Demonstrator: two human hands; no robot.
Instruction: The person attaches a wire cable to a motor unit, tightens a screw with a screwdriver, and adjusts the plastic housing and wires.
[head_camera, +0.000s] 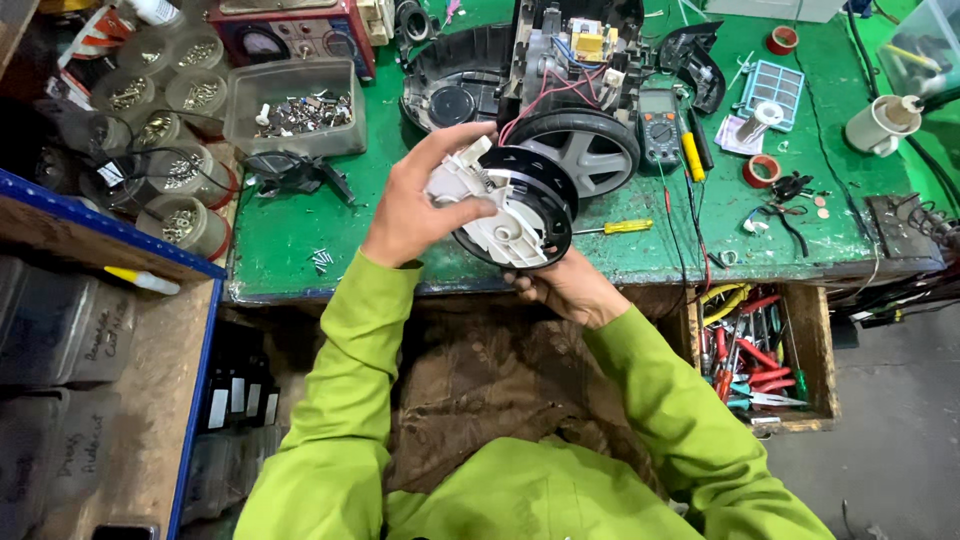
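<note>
with both hands closed on the round reel part (515, 210), left hand (415, 205) gripping its white edge, right hand (565, 285) should cradle it steady underneath.

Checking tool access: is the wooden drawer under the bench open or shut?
Open: the drawer juts out past the green bench edge, pliers visible inside.

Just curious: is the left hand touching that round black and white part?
Touching. The head view shows the left hand wrapped over the round part, fingers on its white side.

Left hand (415, 205) fingers curled on top; right hand (565, 290) cupped beneath
</note>
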